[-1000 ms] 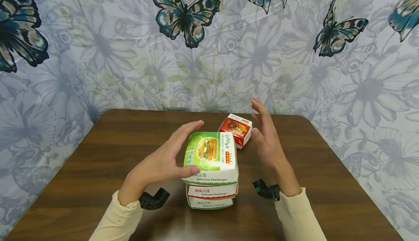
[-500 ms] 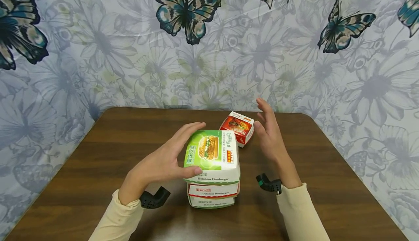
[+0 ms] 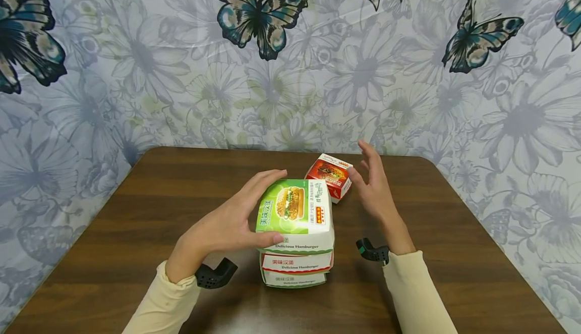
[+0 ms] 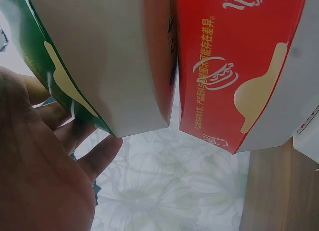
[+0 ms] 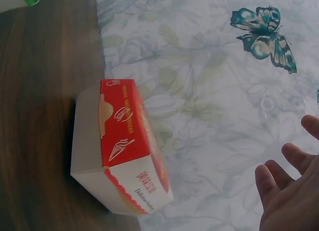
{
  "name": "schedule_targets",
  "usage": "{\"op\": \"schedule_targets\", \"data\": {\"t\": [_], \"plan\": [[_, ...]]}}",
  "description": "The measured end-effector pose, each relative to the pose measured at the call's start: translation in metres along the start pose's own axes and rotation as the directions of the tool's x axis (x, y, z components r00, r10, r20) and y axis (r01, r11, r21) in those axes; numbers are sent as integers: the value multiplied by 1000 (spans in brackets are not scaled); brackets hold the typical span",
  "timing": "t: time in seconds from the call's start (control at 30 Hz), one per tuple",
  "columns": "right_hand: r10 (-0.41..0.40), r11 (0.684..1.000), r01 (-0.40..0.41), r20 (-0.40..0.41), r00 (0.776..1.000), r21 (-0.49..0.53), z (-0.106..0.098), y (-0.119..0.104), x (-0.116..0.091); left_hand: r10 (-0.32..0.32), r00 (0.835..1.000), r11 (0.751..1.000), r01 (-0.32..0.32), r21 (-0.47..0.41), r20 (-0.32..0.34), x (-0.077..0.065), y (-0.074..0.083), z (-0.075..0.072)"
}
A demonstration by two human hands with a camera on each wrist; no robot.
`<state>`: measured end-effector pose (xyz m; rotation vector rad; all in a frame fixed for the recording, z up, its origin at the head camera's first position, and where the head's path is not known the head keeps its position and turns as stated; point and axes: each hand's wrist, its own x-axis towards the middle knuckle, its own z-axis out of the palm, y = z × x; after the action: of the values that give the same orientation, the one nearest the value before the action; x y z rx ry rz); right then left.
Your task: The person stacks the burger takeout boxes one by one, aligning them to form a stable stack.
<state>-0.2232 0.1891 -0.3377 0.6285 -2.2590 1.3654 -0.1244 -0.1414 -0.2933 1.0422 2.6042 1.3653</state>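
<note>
In the head view, a stack of hamburger boxes stands at mid-table: a green hamburger box [image 3: 291, 204] on top, a red-trimmed box [image 3: 297, 262] under it, and a white box with green trim [image 3: 295, 278] lowest. My left hand [image 3: 222, 225] spans the top box from its left, thumb on the near face and fingers toward the far side. The left wrist view has its fingers against the green box's [image 4: 112, 51] edge, beside the red box [image 4: 219, 86]. Just right of a smaller red hamburger box [image 3: 330, 175], my right hand [image 3: 375, 187] hovers with fingers extended, holding nothing.
Dark wood makes up the tabletop [image 3: 150, 213]. Behind its far edge hangs a pale floral cloth [image 3: 272, 97] printed with butterflies. Each wrist wears a small black camera mount [image 3: 216, 273]. The smaller red box sits behind and right of the stack.
The head view has shifted slightly. My left thumb lies a little further right along the green box's near face. My right hand drew a little away from the small red box, then came closer again.
</note>
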Motion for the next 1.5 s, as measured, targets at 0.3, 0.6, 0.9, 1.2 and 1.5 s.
{"op": "schedule_targets", "data": {"t": [0.3, 0.6, 0.9, 1.2, 1.5], "plan": [[65, 997, -64, 11, 998, -51, 5, 16, -2, 26, 1000, 999, -26, 28, -16, -1, -1, -1], [150, 984, -149, 6, 989, -94, 11, 31, -5, 25, 1000, 999, -25, 23, -16, -1, 0, -2], [237, 964, -234, 17, 971, -124, 20, 49, -10, 21, 1000, 1000, -20, 13, -8, -1, 1, -2], [325, 935, -315, 41, 945, -165, 27, 62, -14, 20, 1000, 999, -20, 29, -7, 0, 2, -2], [341, 927, -326, 53, 939, -188, 34, 76, -19, 14, 1000, 999, -13, 37, -6, -1, 1, -2]]}}
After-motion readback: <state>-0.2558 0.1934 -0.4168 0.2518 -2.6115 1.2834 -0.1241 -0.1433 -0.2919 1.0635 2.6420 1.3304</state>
